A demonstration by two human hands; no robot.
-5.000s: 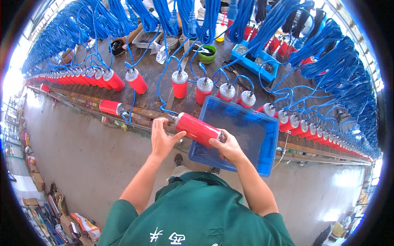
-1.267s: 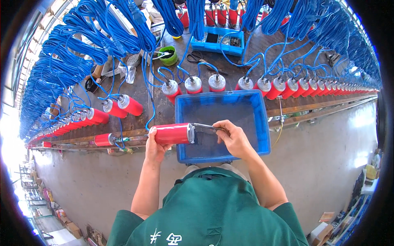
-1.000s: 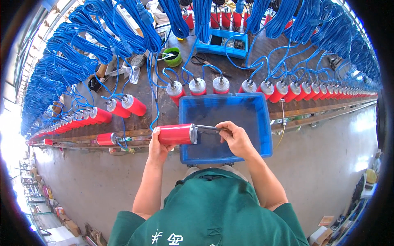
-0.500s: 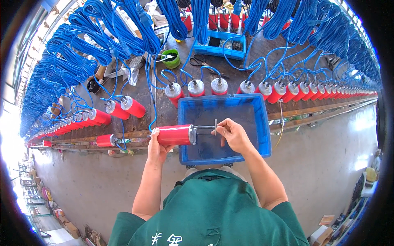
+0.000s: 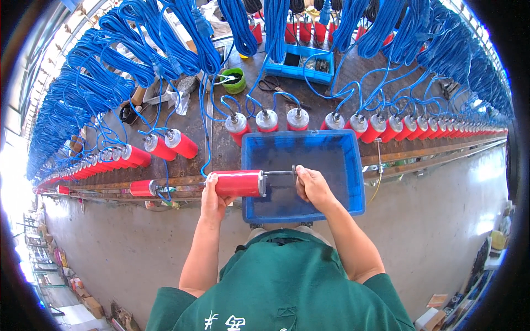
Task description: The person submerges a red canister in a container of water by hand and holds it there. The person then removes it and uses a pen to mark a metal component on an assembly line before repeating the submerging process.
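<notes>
A red cylinder with a metal end cap lies level in front of me. My left hand grips its left end, thumb on top and fingers beneath. The metal shaft of a T-handle wrench meets the capped right end. Its crossbar is between the closed fingers of my right hand, which partly hide it. Both hands work over the near-left part of a blue plastic tub. A blue cable hangs down to the cylinder's left end.
Capped red cylinders with blue cables stand in a row along the workbench. Bundles of blue cable hang at the back. A green cup, scissors and a blue divided tray sit behind the row.
My right hand has turned the wrench's crossbar and changed its finger position around it. The cylinder and both hands have shifted slightly right in the picture.
</notes>
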